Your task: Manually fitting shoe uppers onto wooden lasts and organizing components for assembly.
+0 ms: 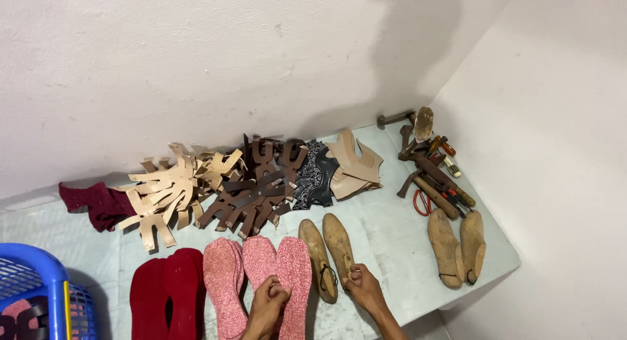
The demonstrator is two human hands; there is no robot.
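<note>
Head view, worktable (392, 235) against a white wall: we record our left hand (268, 304) at the near edge, fingers pinched narrow on the lower rim of a pink speckled insole (295, 268), which lies flat and passes under the fingertips, heel toward us. Just beside it lie two more pink speckled insoles (225, 275), overlapping. Our right hand (364, 289) closes its fingers on the heel end of a wooden shoe last (339, 243); the last points away from us, its toe well clear of the hand. A second wooden last (317, 255) lies touching the first on its left side, between the two hands. Further left, a pair of red insoles (166, 291). Behind these, a row of cut upper pieces: tan leather (163, 193), dark brown (255, 190), black patterned (315, 177), beige (353, 163). A dark red cloth (95, 203) at far left. At the right end, another pair of wooden lasts (457, 245) and a heap of hand tools (434, 173). One container: a blue plastic basket (39, 275) at lower left, contents partly seen, dark and pinkish items we cannot identify.
</note>
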